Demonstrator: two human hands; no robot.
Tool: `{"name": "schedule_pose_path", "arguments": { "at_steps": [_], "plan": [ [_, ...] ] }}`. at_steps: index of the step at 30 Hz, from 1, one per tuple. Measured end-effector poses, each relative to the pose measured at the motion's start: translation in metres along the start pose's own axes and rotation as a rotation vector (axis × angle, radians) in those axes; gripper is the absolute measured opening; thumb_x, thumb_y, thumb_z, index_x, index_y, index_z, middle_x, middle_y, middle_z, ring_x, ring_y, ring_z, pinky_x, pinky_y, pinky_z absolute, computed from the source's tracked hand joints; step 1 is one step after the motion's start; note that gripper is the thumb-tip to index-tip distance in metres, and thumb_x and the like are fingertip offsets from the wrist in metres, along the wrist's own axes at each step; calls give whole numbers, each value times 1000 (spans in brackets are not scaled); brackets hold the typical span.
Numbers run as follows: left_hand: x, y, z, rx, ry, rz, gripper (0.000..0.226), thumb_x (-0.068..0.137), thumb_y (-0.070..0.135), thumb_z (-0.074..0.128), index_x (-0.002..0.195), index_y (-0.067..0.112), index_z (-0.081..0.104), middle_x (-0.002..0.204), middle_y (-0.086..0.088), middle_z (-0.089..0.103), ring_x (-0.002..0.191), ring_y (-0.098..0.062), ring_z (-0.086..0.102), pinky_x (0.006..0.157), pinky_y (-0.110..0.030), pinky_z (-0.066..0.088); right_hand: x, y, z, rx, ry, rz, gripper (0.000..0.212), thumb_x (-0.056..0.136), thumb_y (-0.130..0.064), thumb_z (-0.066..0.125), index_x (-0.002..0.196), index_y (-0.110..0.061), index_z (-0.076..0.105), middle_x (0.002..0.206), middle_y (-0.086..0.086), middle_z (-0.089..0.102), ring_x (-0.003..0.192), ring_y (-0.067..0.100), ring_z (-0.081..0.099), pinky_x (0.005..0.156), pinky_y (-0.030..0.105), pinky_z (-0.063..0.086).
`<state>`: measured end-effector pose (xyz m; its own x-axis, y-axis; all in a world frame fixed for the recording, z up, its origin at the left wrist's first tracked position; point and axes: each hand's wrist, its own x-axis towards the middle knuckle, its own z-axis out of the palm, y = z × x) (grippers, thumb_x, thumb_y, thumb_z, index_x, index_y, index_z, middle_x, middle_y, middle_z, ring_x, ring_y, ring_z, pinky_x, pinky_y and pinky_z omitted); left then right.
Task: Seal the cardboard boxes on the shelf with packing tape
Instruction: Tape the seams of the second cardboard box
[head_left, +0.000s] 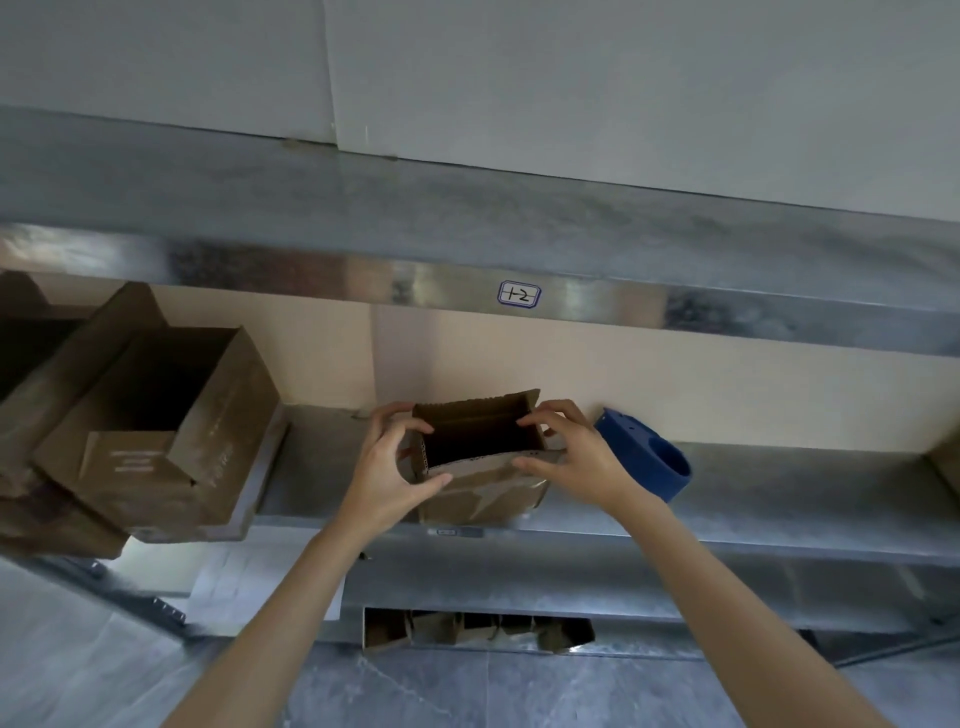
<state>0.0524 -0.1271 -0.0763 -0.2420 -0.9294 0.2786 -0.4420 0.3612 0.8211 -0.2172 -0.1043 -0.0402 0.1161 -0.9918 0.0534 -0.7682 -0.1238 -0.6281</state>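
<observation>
Two bare hands met on the small brown open-topped cardboard box (483, 470), which stood at the front edge of the grey metal shelf (779, 483). I saw the left hand (392, 467) clasping the box's left wall, fingers curled over the rim and thumb against the front. The right hand (569, 452) pinched the right end of the front flap. The box's top gaped, dark inside. A blue plastic tape dispenser (647, 460) lay on the shelf just beside the right hand; whether they touched, I could not tell. A larger open brown cardboard box (156, 431) sat tilted at the left, well apart.
</observation>
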Motion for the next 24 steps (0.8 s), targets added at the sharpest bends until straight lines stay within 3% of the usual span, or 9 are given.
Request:
{"name": "schedule_pose_path", "arguments": {
  "at_steps": [2, 5, 10, 14, 17, 19, 22, 24],
  "plan": [
    [0, -1, 3, 9, 10, 0, 50, 69, 24, 89, 109, 25, 60, 134, 7, 35, 124, 15, 33, 102, -8, 37, 4, -1, 1, 7, -4, 9, 50, 82, -46, 73, 127, -31, 57, 133, -14, 37, 112, 2, 44, 88, 14, 39],
    [1, -2, 6, 14, -22, -4, 51, 70, 26, 88, 113, 27, 60, 127, 6, 42, 122, 8, 41, 104, -20, 41, 8, -1, 3, 12, -30, 14, 51, 82, -47, 73, 128, -33, 57, 131, -17, 38, 112, 1, 44, 86, 9, 38],
    [4, -3, 5, 14, -155, -48, 64, 73, 30, 86, 128, 30, 53, 113, 14, 61, 112, -2, 57, 105, -34, 47, 10, 4, 7, 23, -104, 23, 64, 78, -56, 72, 134, -33, 51, 131, -14, 54, 114, 5, 51, 91, 19, 42],
    [5, -7, 3, 54, -187, -97, 58, 80, 31, 81, 129, 33, 50, 108, 20, 64, 111, -5, 58, 104, -37, 45, 11, 8, 7, 101, -102, 61, 57, 83, -50, 71, 134, -35, 48, 122, -14, 62, 111, 4, 56, 93, 22, 46],
    [7, -8, 2, 35, -125, -117, 51, 83, 23, 78, 125, 34, 51, 105, 22, 63, 107, 0, 59, 103, -35, 47, 14, 15, 7, 141, 11, 72, 47, 87, -38, 71, 130, -33, 52, 110, -11, 66, 105, 7, 60, 92, 29, 51],
    [7, -10, 5, 14, -48, -109, 53, 81, 18, 79, 124, 32, 50, 107, 20, 62, 104, 8, 57, 101, -26, 49, 16, 21, 10, 108, 74, 66, 46, 85, -31, 74, 127, -29, 54, 111, -9, 64, 102, 7, 60, 92, 33, 53],
    [6, -10, 8, 53, 45, -107, 68, 76, 19, 84, 131, 28, 45, 127, 13, 50, 110, 9, 46, 99, -8, 38, 18, 27, 15, 77, 101, 105, 53, 82, -29, 78, 127, -28, 51, 120, -6, 57, 100, 6, 56, 89, 31, 53],
    [7, -14, 9, 72, 76, -76, 81, 73, 21, 87, 138, 26, 39, 142, 5, 38, 127, -2, 39, 108, -17, 35, 19, 29, 18, 102, 131, 121, 65, 78, -27, 81, 133, -29, 45, 129, -6, 51, 103, 5, 53, 87, 27, 51]
  ]
}}
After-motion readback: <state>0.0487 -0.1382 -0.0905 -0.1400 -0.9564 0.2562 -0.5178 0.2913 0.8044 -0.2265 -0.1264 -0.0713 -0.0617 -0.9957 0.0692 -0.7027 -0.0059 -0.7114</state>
